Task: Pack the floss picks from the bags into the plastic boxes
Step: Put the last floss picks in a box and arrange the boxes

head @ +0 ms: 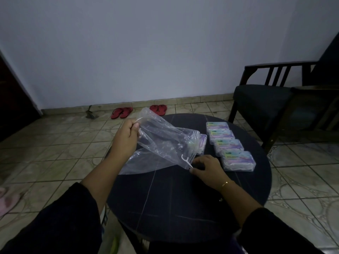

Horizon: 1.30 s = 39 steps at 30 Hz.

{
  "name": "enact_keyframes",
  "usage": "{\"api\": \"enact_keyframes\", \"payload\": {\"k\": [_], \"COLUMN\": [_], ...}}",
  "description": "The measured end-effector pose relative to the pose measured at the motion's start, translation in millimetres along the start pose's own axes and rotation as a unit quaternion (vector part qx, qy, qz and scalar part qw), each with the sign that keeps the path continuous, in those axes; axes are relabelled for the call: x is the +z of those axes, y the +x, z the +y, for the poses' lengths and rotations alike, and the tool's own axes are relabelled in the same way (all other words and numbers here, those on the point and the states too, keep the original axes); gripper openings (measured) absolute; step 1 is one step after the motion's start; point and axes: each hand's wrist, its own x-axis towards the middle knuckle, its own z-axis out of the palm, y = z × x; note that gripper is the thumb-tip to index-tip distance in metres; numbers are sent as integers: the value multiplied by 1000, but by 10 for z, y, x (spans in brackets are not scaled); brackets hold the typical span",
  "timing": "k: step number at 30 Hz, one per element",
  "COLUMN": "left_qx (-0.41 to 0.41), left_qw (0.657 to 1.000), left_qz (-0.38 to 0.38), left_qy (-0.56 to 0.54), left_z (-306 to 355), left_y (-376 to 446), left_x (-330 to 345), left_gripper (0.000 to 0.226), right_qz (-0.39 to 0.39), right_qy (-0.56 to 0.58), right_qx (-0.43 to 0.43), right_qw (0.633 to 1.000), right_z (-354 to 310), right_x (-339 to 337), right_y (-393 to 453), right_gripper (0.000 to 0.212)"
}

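Note:
My left hand (126, 136) grips the upper end of a clear plastic bag (165, 142) and holds it slanted above the round dark table (174, 198). At the bag's low end one white floss pick (186, 161) shows. My right hand (207, 168) pinches that pick's tip at the bag's edge, low over the table. Several closed plastic boxes (230, 143) filled with floss picks lie in a row at the table's right. Another box (200, 143) sits partly hidden behind the bag. A second flat clear bag (139, 164) lies under the held one.
A dark wooden armchair (275, 103) stands to the right of the table. Two pairs of red sandals (139, 110) lie on the tiled floor by the far wall. A pink slipper (7, 200) is at the left edge.

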Motion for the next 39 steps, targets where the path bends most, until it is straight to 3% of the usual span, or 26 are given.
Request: {"api": "enact_keyframes", "payload": {"k": [6,10,14,15,17,20,22,24,27,31,37,39], "left_qx": [-96,-228,-309,-284,-158,11,-1,-46,-55,-53,-45,-46], "left_qw": [995,968,930,929,937,932,915,894,881,882,886,886], "left_qz": [-4,-26,-2,16,31,-112,-227,-287,-294,-292,-280,-272], "left_qy": [19,105,199,238,311,344,333,341,367,365,368,372], "left_z": [-205,-533,-544,-502,-445,-400,-432,-509,-584,-643,-772,-808], "left_y": [-80,-174,-280,-329,-419,-461,-472,-495,-506,-445,-313,-265], "left_x": [72,172,269,277,307,439,554,637,679,673,661,644], "left_gripper": [24,26,48,56,64,56,54,56,58,59,59,59], "right_qz": [12,7,88,91,64,-11,-47,-4,116,49,130,165], "right_qy": [-86,-139,-152,-157,-184,-242,-260,-241,-220,-219,-137,-97], "right_qx": [7,26,-6,-27,-74,-104,-103,-92,9,126,125,70], "right_qw": [996,990,984,983,978,965,959,966,969,966,974,979], "right_z": [1,-21,-167,-223,-332,-441,-460,-462,-452,-391,-399,-442], "right_x": [10,41,99,119,168,281,354,377,299,291,347,359], "right_y": [-13,-59,-70,-57,-1,136,211,269,408,642,749,725], "right_gripper": [6,26,41,43,46,46,42,40,42,55,21,20]}}
